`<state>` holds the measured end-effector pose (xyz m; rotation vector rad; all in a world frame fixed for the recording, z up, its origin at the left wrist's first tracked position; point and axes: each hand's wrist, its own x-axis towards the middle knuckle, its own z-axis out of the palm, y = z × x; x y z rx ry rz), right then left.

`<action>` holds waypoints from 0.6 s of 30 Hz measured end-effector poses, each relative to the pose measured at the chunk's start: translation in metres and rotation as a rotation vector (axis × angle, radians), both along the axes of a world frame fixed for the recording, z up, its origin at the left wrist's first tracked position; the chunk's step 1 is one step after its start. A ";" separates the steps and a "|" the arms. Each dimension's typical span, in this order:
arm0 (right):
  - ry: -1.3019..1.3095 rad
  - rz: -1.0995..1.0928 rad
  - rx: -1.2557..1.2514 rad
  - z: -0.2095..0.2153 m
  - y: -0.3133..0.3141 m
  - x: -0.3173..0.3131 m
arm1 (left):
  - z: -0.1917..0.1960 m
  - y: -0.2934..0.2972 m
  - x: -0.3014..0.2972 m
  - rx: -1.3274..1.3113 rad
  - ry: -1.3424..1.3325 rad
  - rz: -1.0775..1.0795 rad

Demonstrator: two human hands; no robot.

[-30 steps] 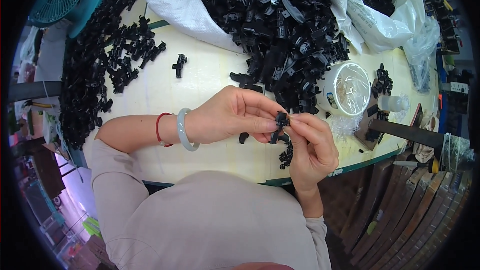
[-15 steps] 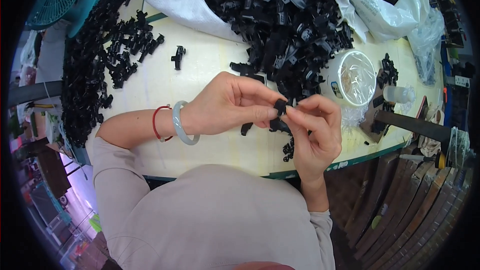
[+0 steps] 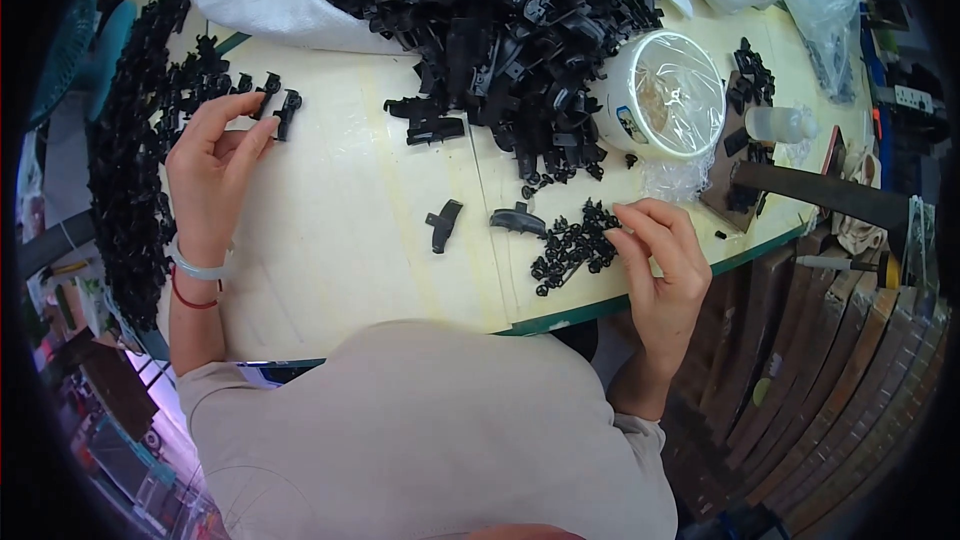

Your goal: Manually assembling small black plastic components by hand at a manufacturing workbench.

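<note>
At the left, my left hand (image 3: 215,155) has thumb and forefinger around a slim black plastic part (image 3: 268,90), low over the table among similar parts. Just right of its fingertips lies another such part (image 3: 288,115). My right hand (image 3: 665,265) has its thumb and forefinger a little apart at the right edge of a small heap of tiny black pieces (image 3: 572,250). Nothing shows clearly between those fingertips. Beside the heap lie a curved black part (image 3: 517,220) and a black cross-shaped part (image 3: 442,227).
A large pile of black plastic parts (image 3: 480,30) spills from a white woven sack (image 3: 270,0). A white tub (image 3: 610,105) covered with clear film stands right of it. Many assembled parts (image 3: 120,170) line the left edge. A dark bar (image 3: 820,190) crosses the right edge.
My hands have parted from the middle: the left carried a black part to the left, and the right went down to the tiny pieces. The view has shifted.
</note>
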<state>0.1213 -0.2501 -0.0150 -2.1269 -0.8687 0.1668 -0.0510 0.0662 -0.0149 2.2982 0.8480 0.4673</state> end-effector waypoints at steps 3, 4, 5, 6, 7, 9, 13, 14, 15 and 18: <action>-0.065 0.069 -0.028 0.003 0.008 -0.005 | 0.009 -0.014 0.005 0.411 0.032 -0.061; -0.059 0.072 -0.027 0.001 0.009 -0.006 | 0.012 -0.024 0.007 0.411 0.037 -0.060; -0.059 0.111 -0.042 -0.002 0.011 -0.007 | 0.017 -0.036 0.010 0.323 -0.002 -0.174; -0.059 0.150 -0.060 0.000 0.013 -0.008 | 0.021 -0.046 0.016 0.230 -0.044 -0.288; -0.072 0.153 -0.063 -0.003 0.015 -0.008 | 0.022 -0.052 0.022 0.174 -0.034 -0.422; -0.058 0.160 -0.082 -0.005 0.017 -0.006 | 0.019 -0.062 0.036 0.066 -0.034 -0.628; -0.052 0.155 -0.111 -0.006 0.027 -0.008 | 0.003 -0.073 0.047 -0.015 -0.041 -0.752; -0.047 0.170 -0.102 -0.006 0.030 -0.007 | 0.001 -0.073 0.046 -0.010 -0.032 -0.737; -0.064 0.153 -0.074 -0.006 0.031 -0.006 | -0.001 -0.075 0.046 -0.008 -0.025 -0.732; -0.110 0.135 0.015 -0.001 0.029 -0.009 | 0.000 -0.076 0.042 0.005 -0.001 -0.698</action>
